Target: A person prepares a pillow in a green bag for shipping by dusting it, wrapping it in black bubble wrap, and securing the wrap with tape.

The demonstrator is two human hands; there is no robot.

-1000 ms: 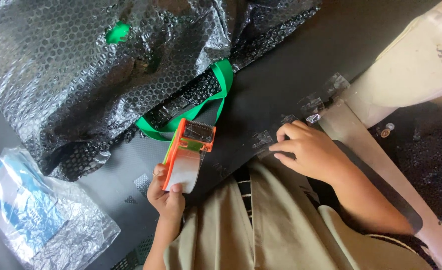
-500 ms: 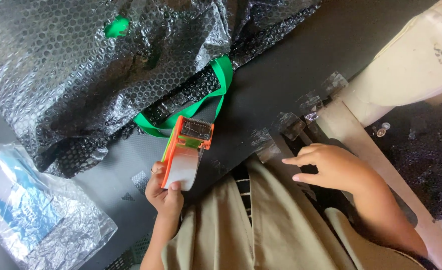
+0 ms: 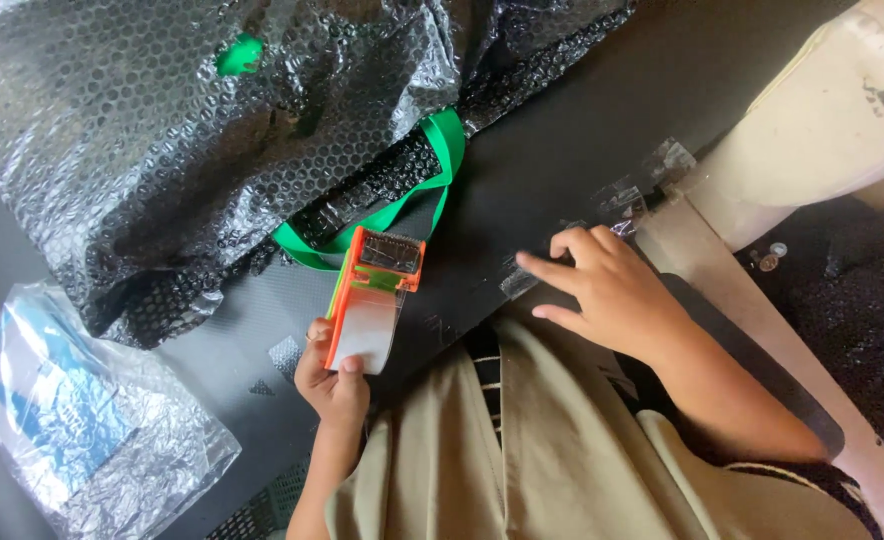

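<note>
Left hand [image 3: 330,385] grips an orange tape dispenser [image 3: 370,302] from below; thumb pressed on the near end of the clear tape roll, other fingers curled round the left side, wrapped shut on it. Dispenser's long axis runs from the fingers away from the person, tilted slightly right; the toothed cutter end points away, toward the green strap [image 3: 432,185], which lies just past the cutter tip. Dispenser is lifted off or barely over the black table [image 3: 552,150]; contact can't be told.

Right hand [image 3: 607,290] lies palm down at the table's near edge, fingers spread loosely, index stretched out to the left. Index fingertip rests on a strip of clear tape [image 3: 517,280] stuck to the table edge. More crumpled clear tape pieces [image 3: 652,175] sit beyond the fingers, up and to the right, next to a cream-coloured chair [image 3: 822,120].

Black bubble wrap bundle [image 3: 192,140] lies well beyond the left fingers, covering the far left of the table. A clear plastic bag with blue contents [image 3: 72,420] lies left of the left hand, apart from it.
</note>
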